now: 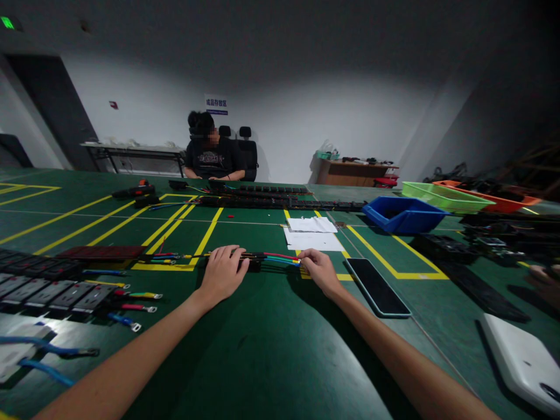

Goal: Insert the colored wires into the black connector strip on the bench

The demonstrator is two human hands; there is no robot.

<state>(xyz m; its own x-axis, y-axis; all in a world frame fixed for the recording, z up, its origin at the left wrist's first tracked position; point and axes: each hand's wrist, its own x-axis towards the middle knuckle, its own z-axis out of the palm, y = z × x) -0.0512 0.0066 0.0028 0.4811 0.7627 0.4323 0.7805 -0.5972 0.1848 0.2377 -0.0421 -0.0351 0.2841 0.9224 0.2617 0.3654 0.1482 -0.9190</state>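
Note:
In the head view my left hand [225, 270] lies over a narrow black part with wires, its fingers curled down on it; most of that part is hidden under the hand. Red, green and blue wires [280, 259] run from it to the right. My right hand [318, 270] pinches the yellow-and-blue ends of these wires between thumb and fingers; the very tips are hidden. To the left, several black socket strips [56, 294] lie with lugged wires [140, 296] pointing towards my left arm.
A phone [378, 287] lies right of my right hand, with white papers [312, 233] beyond. Blue [405, 214] and green [446, 196] bins stand at right, a white device [522, 361] nearer. A person [214, 154] sits across the table; another person's hand [545, 283] shows at the right edge.

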